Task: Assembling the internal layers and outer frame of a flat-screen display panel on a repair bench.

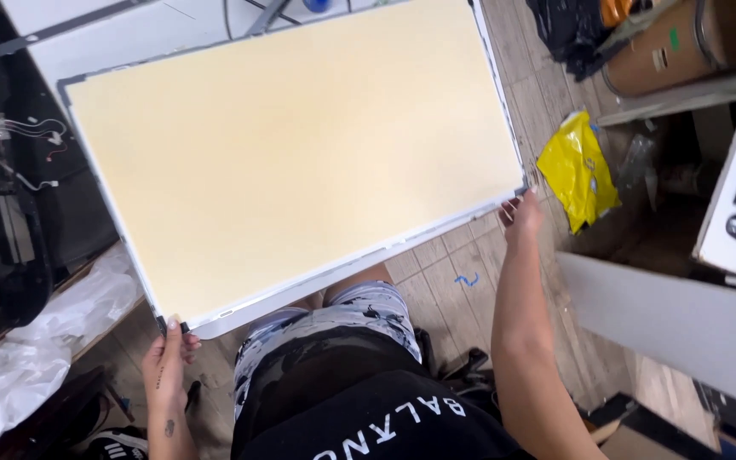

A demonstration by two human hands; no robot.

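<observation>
Dark shorts and a black shirt fill the bottom of the head view, and just beyond them both hands hold a large cream-faced panel [300, 153] with a thin white frame, tilted over the person's lap and the wood-look floor [453, 273]. Left hand [168, 362] is pinched shut on the panel's near left corner, thumb on top; right hand [521, 213] is closed on the near right corner, fingertips curled under the edge. Holding by the frame alone looks right for so thin a sheet: I would keep both grips level so it does not twist, and keep the face clear of the clutter on either side. Its far edge lies over a white surface [112, 43], though whether it rests there or hangs above I cannot tell. A yellow bag [581, 166] lies on the floor just beyond the right hand, and white plastic [36, 341] sits near the left. Fingers under the panel are hidden, and its far right corner is cut off at the top.
</observation>
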